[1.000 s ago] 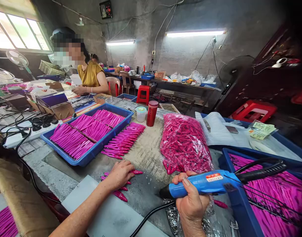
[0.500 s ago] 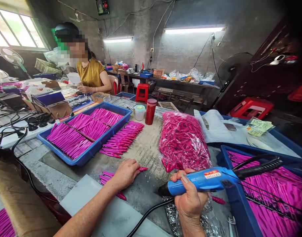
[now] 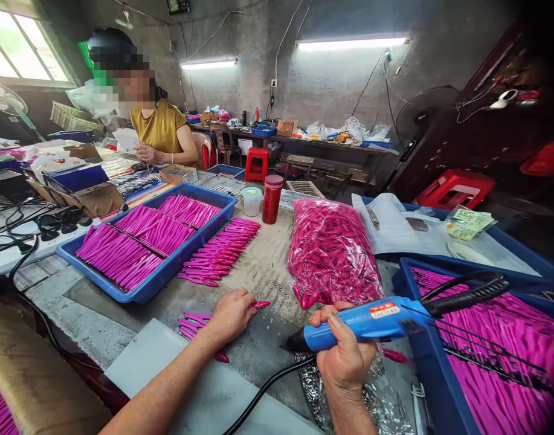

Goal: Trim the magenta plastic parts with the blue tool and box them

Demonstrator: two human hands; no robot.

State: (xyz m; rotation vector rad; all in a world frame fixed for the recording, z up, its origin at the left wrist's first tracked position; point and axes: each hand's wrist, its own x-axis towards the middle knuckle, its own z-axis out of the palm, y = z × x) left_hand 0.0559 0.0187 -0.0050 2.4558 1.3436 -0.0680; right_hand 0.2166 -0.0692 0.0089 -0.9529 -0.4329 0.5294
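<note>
My left hand point(image 3: 232, 315) is closed on a slim magenta piece, whose glossy pointed end point(image 3: 261, 304) sticks out past the fingertips. More magenta pieces point(image 3: 194, 324) lie beside and partly under that wrist. In my right hand point(image 3: 347, 356) is a blue electric screwdriver point(image 3: 356, 324), held tilted with its dark nose point(image 3: 297, 341) low over the table, pointing left. Its bit is too dark to make out. Tiny metal rings point(image 3: 277, 296) are scattered just beyond my left fingertips. Under my right wrist lies a clear bag of small shiny metal parts point(image 3: 310, 386).
A blue tray point(image 3: 143, 293) of magenta strips stands left, with a row of joined pieces point(image 3: 222, 251) beside it. Behind the screwdriver sits a bulging bag of pink parts point(image 3: 333, 254). Another blue tray point(image 3: 444, 368) is at right. A co-worker point(image 3: 161, 130) sits across at far left.
The view has shifted slightly. Both hands keep nearly the same pose over the table, with the same things in them. The co-worker's hands have risen a little.
</note>
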